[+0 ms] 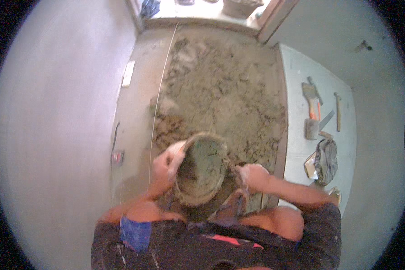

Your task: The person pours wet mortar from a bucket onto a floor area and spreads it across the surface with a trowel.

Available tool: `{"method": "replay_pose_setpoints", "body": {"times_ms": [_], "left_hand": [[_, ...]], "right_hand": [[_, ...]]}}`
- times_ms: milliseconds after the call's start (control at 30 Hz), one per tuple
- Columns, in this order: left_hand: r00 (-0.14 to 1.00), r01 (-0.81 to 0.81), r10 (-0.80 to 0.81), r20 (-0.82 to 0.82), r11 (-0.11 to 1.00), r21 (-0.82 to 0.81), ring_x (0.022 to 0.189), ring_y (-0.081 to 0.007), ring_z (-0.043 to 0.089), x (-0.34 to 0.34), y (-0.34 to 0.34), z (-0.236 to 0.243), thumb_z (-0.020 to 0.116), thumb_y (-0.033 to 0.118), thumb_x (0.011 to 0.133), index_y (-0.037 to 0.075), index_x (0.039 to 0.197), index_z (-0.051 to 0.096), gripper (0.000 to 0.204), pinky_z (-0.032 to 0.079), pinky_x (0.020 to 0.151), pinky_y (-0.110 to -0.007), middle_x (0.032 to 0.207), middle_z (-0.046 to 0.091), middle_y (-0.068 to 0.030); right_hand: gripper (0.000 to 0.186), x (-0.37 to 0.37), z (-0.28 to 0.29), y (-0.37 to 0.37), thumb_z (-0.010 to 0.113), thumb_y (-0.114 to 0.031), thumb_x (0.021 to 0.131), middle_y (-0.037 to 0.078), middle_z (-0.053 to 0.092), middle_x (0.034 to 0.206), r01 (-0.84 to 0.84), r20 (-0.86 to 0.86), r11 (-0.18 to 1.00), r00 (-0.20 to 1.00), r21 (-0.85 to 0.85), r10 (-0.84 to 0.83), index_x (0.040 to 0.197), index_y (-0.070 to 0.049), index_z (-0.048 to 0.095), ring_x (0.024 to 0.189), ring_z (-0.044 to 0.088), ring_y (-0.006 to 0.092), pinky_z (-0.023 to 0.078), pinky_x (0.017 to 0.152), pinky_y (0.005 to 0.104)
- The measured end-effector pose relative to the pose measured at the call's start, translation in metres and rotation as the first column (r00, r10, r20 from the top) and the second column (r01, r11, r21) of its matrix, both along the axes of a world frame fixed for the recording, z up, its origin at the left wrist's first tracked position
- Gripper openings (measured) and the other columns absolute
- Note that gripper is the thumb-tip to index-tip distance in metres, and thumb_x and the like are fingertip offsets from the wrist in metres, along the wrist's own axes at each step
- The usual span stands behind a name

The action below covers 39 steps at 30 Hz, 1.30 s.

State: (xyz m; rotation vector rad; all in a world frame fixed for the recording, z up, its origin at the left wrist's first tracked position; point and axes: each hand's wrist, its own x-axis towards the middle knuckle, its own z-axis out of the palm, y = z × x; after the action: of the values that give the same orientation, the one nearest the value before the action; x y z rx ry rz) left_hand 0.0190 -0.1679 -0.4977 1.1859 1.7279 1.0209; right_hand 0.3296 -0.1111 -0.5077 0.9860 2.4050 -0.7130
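Observation:
In front of my squatting legs, a round mud-caked bucket is tilted so that its inside shows. My left hand is closed on the left side of its rim. To the right of the bucket, my right hand is closed around a dirty, dark piece; blur hides whether this is the bucket's handle, its rim or a separate tool. Beyond the bucket spreads rough, damp grey-brown mortar, with a browner, crumbly heap along its left side.
A taut string runs along the left. On the right, a pale panel holds a hammer, an orange-handled tool, a grey block and a crumpled dark bag. Another bucket stands past the doorway. Walls flank both sides.

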Motion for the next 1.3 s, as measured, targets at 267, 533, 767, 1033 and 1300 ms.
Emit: {"method": "replay_pose_setpoints", "body": {"times_ms": [267,533,767,1033,1300], "left_hand": [[0.99,-0.124,0.128,0.06,0.99,-0.066,0.062,-0.0086,0.042,-0.007,-0.008,-0.017,0.068,0.031,0.09,0.001,0.07,0.057,0.038,0.039,0.055,-0.029,0.062,0.05,-0.0002],[0.976,-0.179,0.182,0.119,0.983,-0.038,0.062,-0.007,0.038,-0.012,-0.012,-0.013,0.065,0.027,0.093,0.002,0.068,0.053,0.037,0.036,0.053,-0.028,0.063,0.045,0.0035],[0.969,-0.184,0.189,0.162,0.982,-0.044,0.06,-0.007,0.037,-0.014,-0.013,-0.026,0.065,0.029,0.093,0.003,0.067,0.051,0.039,0.034,0.051,-0.029,0.061,0.043,0.0034],[0.961,-0.235,0.238,0.142,0.971,-0.043,0.057,-0.0052,0.034,-0.008,-0.007,-0.026,0.065,0.028,0.093,0.004,0.065,0.05,0.04,0.029,0.048,-0.028,0.059,0.041,0.0058],[0.98,-0.177,0.177,0.087,0.984,-0.002,0.06,-0.007,0.039,-0.008,-0.002,-0.026,0.062,0.032,0.093,0.005,0.066,0.052,0.04,0.034,0.052,-0.027,0.063,0.046,0.0036]], "right_hand": [[0.035,-0.037,-0.007,-0.048,0.062,-0.023,0.083,0.023,0.066,0.08,0.173,-0.229,0.798,0.904,-0.577,-0.361,0.108,0.001,0.06,0.077,0.065,0.0405,0.052,0.071,0.0432],[0.046,-0.021,0.01,-0.035,0.066,-0.024,0.078,0.014,0.06,0.093,0.035,-0.231,0.992,0.973,0.117,-0.007,0.122,-0.013,0.059,0.083,0.062,0.0348,0.052,0.069,0.0469],[0.046,-0.044,0.046,0.001,0.065,-0.013,0.078,0.016,0.058,0.097,0.127,-0.098,0.926,0.99,0.357,-0.098,0.123,-0.009,0.056,0.087,0.062,0.0346,0.051,0.071,0.0456],[0.031,-0.038,-0.05,-0.007,0.062,-0.02,0.081,0.022,0.064,0.081,0.157,-0.324,0.975,0.924,-0.158,-0.202,0.107,-0.002,0.059,0.078,0.065,0.0399,0.053,0.069,0.0491],[0.031,-0.046,-0.046,-0.043,0.064,-0.022,0.084,0.016,0.062,0.075,-0.004,-0.474,0.82,0.818,-0.572,-0.326,0.105,0.0,0.061,0.065,0.059,0.0264,0.049,0.065,0.0397]]}}
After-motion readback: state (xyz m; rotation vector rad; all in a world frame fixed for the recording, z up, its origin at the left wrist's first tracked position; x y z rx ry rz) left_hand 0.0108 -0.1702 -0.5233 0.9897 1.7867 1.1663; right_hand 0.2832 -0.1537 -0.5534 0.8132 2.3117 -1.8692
